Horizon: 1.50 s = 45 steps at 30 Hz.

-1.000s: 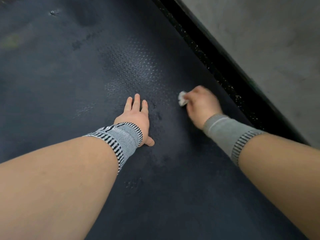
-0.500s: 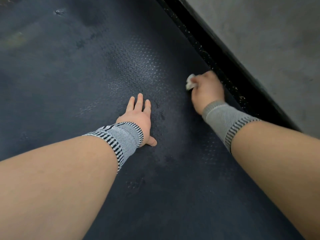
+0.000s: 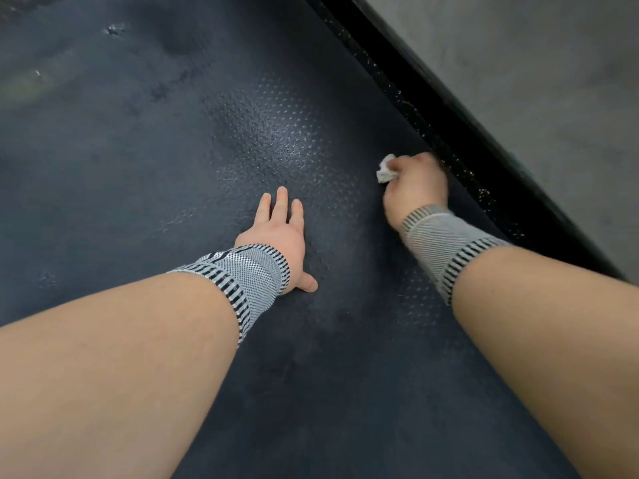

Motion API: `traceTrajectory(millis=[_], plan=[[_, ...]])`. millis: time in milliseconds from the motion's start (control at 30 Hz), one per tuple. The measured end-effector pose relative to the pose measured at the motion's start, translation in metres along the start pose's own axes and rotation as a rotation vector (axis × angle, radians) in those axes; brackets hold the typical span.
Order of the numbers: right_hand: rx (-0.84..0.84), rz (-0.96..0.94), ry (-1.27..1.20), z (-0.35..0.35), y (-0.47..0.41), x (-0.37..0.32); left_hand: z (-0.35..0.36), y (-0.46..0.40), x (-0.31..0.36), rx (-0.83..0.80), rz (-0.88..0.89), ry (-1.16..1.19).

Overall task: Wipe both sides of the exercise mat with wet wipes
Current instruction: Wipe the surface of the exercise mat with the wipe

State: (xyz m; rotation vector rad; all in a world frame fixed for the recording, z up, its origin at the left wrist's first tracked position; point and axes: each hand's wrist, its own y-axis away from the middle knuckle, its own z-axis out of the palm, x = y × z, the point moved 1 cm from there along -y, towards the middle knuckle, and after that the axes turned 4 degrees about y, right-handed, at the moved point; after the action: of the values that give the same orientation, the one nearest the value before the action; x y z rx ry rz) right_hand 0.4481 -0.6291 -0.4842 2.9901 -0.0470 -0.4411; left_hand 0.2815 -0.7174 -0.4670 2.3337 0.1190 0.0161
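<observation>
A dark blue exercise mat with a dotted texture fills most of the view and shines wet in its middle. My left hand lies flat on the mat with straight fingers, pressing it down. My right hand grips a crumpled white wet wipe and holds it on the mat close to the mat's right edge. Both wrists wear grey striped bands.
A black speckled strip runs diagonally along the mat's right edge. Beyond it lies a grey concrete floor. The mat surface shows small scuffs at the far left.
My right hand with the wipe moved away from me toward the mat's right edge, then came back a little toward me. My left hand stayed flat in place.
</observation>
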Motion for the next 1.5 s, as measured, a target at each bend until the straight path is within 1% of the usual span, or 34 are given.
traceTrajectory(millis=[33,133,200,233,267,333,367,400,433,500,533,567,600,633,700,733,767,800,833,867,933,967,1000,1033,1100,1167,1200,1233,1267,1333,1400,1433,1467,1500], plan=[[-0.013,-0.005,-0.051,0.003,0.009,-0.009,0.001,0.000,0.000,0.001,0.001,-0.006],[-0.182,-0.421,0.026,0.020,0.062,-0.030,0.002,-0.001,-0.001,0.012,0.009,-0.012],[-0.231,-0.577,-0.041,0.014,0.078,-0.021,0.001,-0.001,0.000,0.006,0.010,-0.010],[-0.206,-0.548,-0.053,0.011,0.069,-0.013,0.000,-0.001,0.000,0.007,0.006,-0.019],[-0.153,-0.442,-0.052,0.008,0.056,-0.004,0.000,-0.002,0.001,0.006,0.002,-0.029],[0.003,-0.077,-0.108,0.003,0.022,0.020,-0.001,-0.002,0.003,-0.008,-0.005,-0.035],[0.025,0.099,-0.187,0.001,0.016,0.025,-0.002,-0.001,0.003,-0.011,-0.007,-0.035],[0.020,0.171,-0.215,0.001,0.018,0.023,-0.002,-0.001,0.003,-0.015,-0.009,-0.034],[-0.016,0.104,-0.134,0.005,0.030,0.013,-0.001,-0.001,0.003,-0.019,-0.012,-0.033],[-0.154,-0.213,-0.062,0.014,0.068,-0.007,-0.001,-0.001,0.002,-0.016,-0.010,-0.034],[-0.195,-0.375,-0.076,0.015,0.089,-0.012,-0.001,-0.002,0.002,-0.017,-0.008,-0.033],[-0.221,-0.492,-0.071,0.015,0.100,-0.009,-0.001,-0.002,0.002,-0.019,-0.006,-0.034],[-0.195,-0.530,-0.085,0.011,0.096,-0.002,-0.002,-0.001,0.003,-0.021,-0.006,-0.039],[-0.122,-0.455,-0.107,0.006,0.082,0.008,-0.002,-0.002,0.003,-0.021,-0.006,-0.046],[0.029,-0.101,-0.071,-0.004,0.044,0.037,-0.003,-0.001,0.004,-0.027,-0.008,-0.049],[0.052,0.075,-0.063,-0.008,0.031,0.052,-0.003,-0.001,0.004,-0.030,-0.010,-0.049],[0.063,0.185,-0.060,-0.008,0.028,0.058,-0.003,-0.001,0.005,-0.033,-0.011,-0.054],[0.073,0.217,-0.063,-0.005,0.035,0.056,-0.003,0.000,0.005,-0.036,-0.012,-0.061],[0.054,0.193,-0.085,0.001,0.048,0.048,-0.003,0.000,0.006,-0.039,-0.011,-0.070],[0.012,0.105,-0.107,0.008,0.066,0.037,-0.004,0.000,0.006,-0.039,-0.012,-0.077],[-0.128,-0.154,-0.122,0.012,0.102,0.022,-0.005,0.000,0.006,-0.040,-0.017,-0.081],[-0.152,-0.266,-0.105,0.011,0.106,0.022,-0.005,0.000,0.007,-0.042,-0.018,-0.079],[-0.113,-0.301,-0.113,0.006,0.097,0.028,-0.005,0.000,0.007,-0.041,-0.019,-0.079],[-0.044,-0.240,-0.111,-0.002,0.080,0.037,-0.004,0.000,0.007,-0.039,-0.018,-0.080],[0.057,0.042,-0.053,-0.013,0.045,0.063,-0.004,0.001,0.006,-0.026,-0.018,-0.081],[0.067,0.252,-0.103,-0.012,0.035,0.080,-0.003,0.002,0.006,-0.021,-0.017,-0.076],[0.061,0.274,-0.104,-0.010,0.044,0.075,-0.003,0.002,0.006,-0.026,-0.017,-0.073],[0.041,0.246,-0.080,-0.005,0.060,0.064,-0.004,0.002,0.006,-0.030,-0.017,-0.074],[0.026,0.159,-0.061,0.002,0.082,0.053,-0.005,0.003,0.006,-0.034,-0.017,-0.078],[-0.041,-0.107,-0.098,0.012,0.131,0.030,-0.007,0.004,0.006,-0.038,-0.015,-0.096],[-0.151,-0.319,-0.111,0.012,0.150,0.024,-0.009,0.007,0.008,-0.036,-0.014,-0.111],[-0.141,-0.319,-0.133,0.008,0.140,0.029,-0.009,0.007,0.009,-0.034,-0.015,-0.115],[-0.084,-0.239,-0.156,0.003,0.124,0.035,-0.010,0.008,0.009,-0.033,-0.016,-0.118],[-0.024,-0.114,-0.160,-0.004,0.106,0.042,-0.009,0.008,0.010,-0.033,-0.016,-0.122]])
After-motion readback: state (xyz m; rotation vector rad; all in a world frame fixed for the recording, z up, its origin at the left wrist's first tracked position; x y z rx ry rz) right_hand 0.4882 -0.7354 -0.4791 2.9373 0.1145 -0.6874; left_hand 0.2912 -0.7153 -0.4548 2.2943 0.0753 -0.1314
